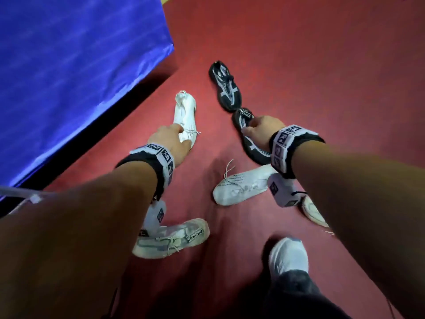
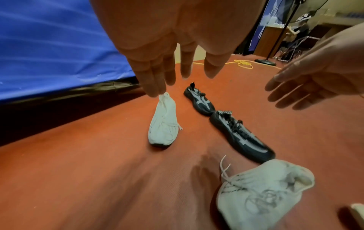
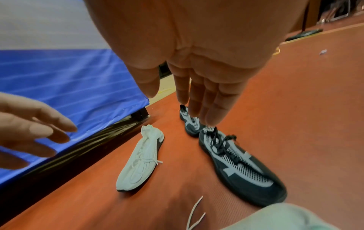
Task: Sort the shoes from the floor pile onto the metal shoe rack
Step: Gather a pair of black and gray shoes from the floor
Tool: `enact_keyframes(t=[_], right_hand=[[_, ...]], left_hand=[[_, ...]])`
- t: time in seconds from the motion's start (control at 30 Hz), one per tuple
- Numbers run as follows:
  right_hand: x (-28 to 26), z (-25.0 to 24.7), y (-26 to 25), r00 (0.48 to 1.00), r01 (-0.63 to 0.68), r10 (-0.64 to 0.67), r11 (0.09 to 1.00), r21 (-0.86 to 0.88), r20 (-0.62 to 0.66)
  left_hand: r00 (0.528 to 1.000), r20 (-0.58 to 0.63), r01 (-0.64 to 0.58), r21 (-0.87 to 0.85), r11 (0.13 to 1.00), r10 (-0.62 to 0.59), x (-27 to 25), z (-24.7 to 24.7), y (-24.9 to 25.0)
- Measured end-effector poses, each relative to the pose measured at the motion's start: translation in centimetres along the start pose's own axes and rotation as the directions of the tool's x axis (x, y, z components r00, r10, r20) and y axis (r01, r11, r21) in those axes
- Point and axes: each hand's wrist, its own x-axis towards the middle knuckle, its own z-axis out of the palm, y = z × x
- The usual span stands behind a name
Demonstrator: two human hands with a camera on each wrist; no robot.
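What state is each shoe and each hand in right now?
Left hand: open, above the white shoe.
Right hand: open, above the near black shoe.
White shoe: on the floor, laced.
Near black shoe: on the floor, laced.
Far black shoe: on the floor.

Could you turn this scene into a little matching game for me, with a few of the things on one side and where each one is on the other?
Things:
1. left hand
2. right hand
3. white laced shoe
4. printed white shoe

Places:
A. over the nearer black shoe
B. lying beside the blue mat
C. under the left forearm, nearest the person
D. over the white laced shoe

Pairs: 1-D, 2-A, 3-B, 4-C
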Motion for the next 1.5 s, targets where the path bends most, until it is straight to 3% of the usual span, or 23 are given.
enact_keyframes(t=[0.13,0.47,0.57,0.7,0.77,0.83,0.97,1.17,1.27,1.4,1.5], right_hand=[[4.1,3.5,0.2,0.997,-0.057,0.055,0.998,0.022,0.055],[15.4,6.1,-2.3,0.994,-0.104,0.105,0.974,0.203,0.006],[18.3,6.5,-2.4,0.995,-0.094,0.089,0.99,0.103,0.051],[23.2,5.1,-2.5,0.993,-0.117,0.117,0.992,0.04,0.016],[25.1,4.0,-2.6,0.979,-0.204,0.201,0.965,0.164,0.04],[25.9,3.7,-2.6,0.954,-0.299,0.26,0.852,0.43,0.15],[27.2,4.2,-2.4,0.945,-0.327,0.231,0.695,0.641,0.232],[28.8,5.0,-1.9,0.936,-0.349,0.256,0.575,0.74,0.242],[29.2,5.4,-2.7,0.945,-0.326,0.234,0.653,0.683,0.227],[29.9,6.3,-3.6,0.958,-0.285,0.191,0.709,0.645,0.214],[29.9,7.4,-3.7,0.953,-0.302,0.185,0.649,0.699,0.24]], left_hand=[[0.995,0.096,0.017,-0.003,1.0,-0.017,3.2,3.1,-1.9],[0.987,0.141,0.102,-0.178,0.979,-0.078,10.9,4.6,-2.3],[0.98,0.181,0.124,-0.194,0.973,-0.089,12.9,5.0,-2.4],[0.945,0.311,0.167,-0.185,0.969,-0.104,15.1,5.8,-2.0],[0.933,0.349,0.15,-0.149,0.977,-0.09,15.4,6.9,-2.0],[0.922,0.374,0.148,-0.113,0.983,-0.096,15.6,8.7,-2.1],[0.914,0.394,0.149,-0.103,0.983,-0.098,16.0,10.3,-2.3],[0.936,0.338,0.134,-0.08,0.988,-0.1,16.0,10.7,-2.9],[0.935,0.328,0.202,-0.185,0.962,-0.133,15.6,11.3,-2.7],[0.967,0.138,0.249,-0.36,0.899,-0.213,15.5,11.7,-3.0],[0.94,0.008,0.285,-0.564,0.775,-0.34,16.4,10.9,-3.8]])
